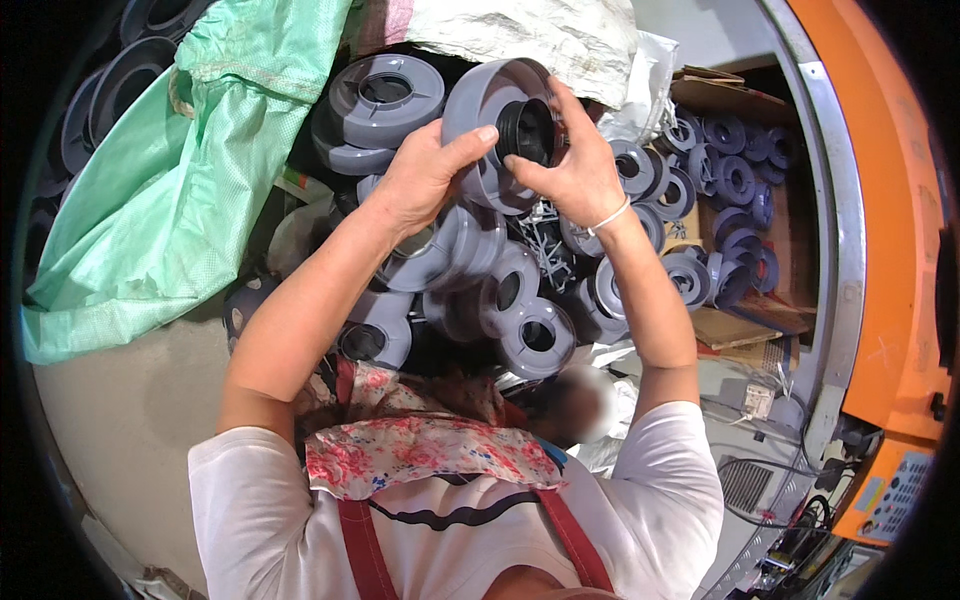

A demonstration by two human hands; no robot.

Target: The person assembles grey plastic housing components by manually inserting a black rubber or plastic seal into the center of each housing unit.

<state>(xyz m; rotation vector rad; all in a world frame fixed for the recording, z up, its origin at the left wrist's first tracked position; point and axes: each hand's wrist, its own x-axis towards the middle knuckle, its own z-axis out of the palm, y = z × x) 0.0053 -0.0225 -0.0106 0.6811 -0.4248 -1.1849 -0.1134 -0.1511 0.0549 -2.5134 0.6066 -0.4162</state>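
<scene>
Both hands hold up a large round grey plastic ring [470, 100], tilted, with a ribbed black rubber sleeve [525, 130] in its middle. My left hand [428, 172] grips the ring's near left side, thumb lying across toward the sleeve and the other fingers hidden behind. On the opposite side my right hand [575, 165] closes round the ring, its thumb at the sleeve's near edge and its fingers over the far right rim. Below the hands lies a heap of similar grey rings [535, 335], several with dark centres. A white band circles my right wrist.
A green woven sack [200, 170] bulges at the left, and a white sack [530, 35] lies at the back. Smaller grey rings [735, 180] fill a cardboard box [795, 215] at the right. Beyond it stands an orange machine [890, 250]. Thin pale plastic pieces [545, 245] lie among the rings.
</scene>
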